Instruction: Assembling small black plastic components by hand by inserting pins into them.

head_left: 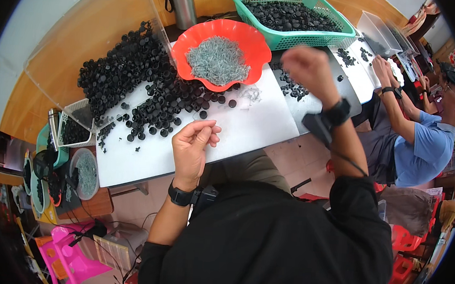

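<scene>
- Black, round caps (175,97), heaped on the table (239,127), just beyond the left hand (193,145): fingertips pinched, contents unclear!
- Right hand (311,71), blurred, near small black pieces (293,89): can't tell its grip!

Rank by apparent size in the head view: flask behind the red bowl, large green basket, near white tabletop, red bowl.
1. Near white tabletop
2. Large green basket and red bowl, too alike to rank
3. Flask

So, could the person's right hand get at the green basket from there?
Probably yes: the right hand appears just in front of the green basket, with nothing visible blocking the way.
</scene>
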